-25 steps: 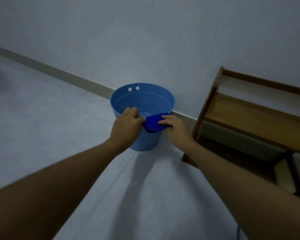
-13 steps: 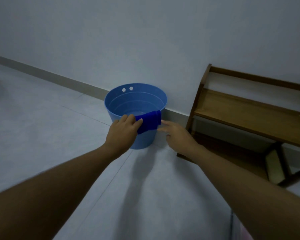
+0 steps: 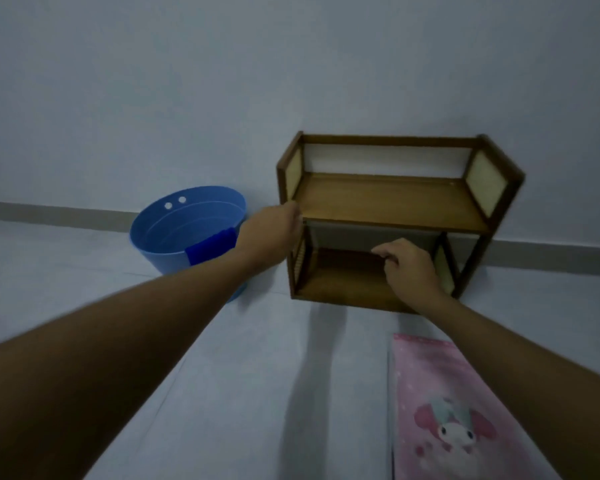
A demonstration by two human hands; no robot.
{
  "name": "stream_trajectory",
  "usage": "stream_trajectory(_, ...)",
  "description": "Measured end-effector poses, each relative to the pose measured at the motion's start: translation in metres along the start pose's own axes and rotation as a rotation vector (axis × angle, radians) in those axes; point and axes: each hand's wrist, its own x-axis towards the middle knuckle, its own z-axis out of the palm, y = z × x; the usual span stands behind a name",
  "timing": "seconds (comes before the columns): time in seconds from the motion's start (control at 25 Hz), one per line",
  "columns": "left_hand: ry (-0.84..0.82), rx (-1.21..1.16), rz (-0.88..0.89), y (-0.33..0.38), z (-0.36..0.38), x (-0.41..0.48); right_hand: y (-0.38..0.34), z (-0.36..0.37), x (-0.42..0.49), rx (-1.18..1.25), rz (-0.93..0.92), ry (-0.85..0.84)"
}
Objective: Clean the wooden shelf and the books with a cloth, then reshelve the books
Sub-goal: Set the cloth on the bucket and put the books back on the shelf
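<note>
On pale floor by wall, wooden shelf, bucket w/ cloth

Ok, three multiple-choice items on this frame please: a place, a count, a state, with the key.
1. Where is the blue cloth?
A. in the left hand
B. spread on the floor
C. draped over the rim of the blue bucket

2. How many boards does the wooden shelf have?
A. two
B. three
C. five

3. How does the pink book lie?
A. upright on the shelf
B. flat on the floor
C. open in the right hand

Key: C, it hangs across the rim; A, only an upper and a lower board show; B, its cover faces up on the floor.
</note>
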Motion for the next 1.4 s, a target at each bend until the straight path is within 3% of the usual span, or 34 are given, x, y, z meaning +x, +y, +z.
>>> stream_trajectory(0.28,-0.164,-0.327,-0.223,0.083,0.125,-0.032,0.098,-0.032,-0.085,0.032,0.367,0.149)
stream_trajectory(0.44,-0.299,-0.425,-0.405,0.107,0.201,-0.075,0.144,-0.017,-0.124,-0.062,0.551,0.043)
stream_trajectory(0.64,-0.524,-0.491,-0.620,0.108,0.250,-0.113,0.164,0.008,-0.146,-0.198,0.867,-0.244)
stream_trajectory(0.8,-0.756,-0.806,-0.668,0.118,0.258,-0.130,0.173,0.021,-0.149,-0.116,0.972,-0.242)
stream_trajectory(0.92,-0.729,-0.815,-0.697,0.131,0.266,-0.136,0.179,0.019,-0.147,-0.129,1.022,-0.253)
stream_trajectory(1.16,-0.651,-0.788,-0.932,0.152,0.268,-0.125,0.185,0.024,-0.150,-0.073,1.080,-0.262)
stream_trajectory(1.4,-0.519,-0.790,-0.998,0.160,0.255,-0.120,0.185,0.027,-0.148,-0.022,1.074,-0.245)
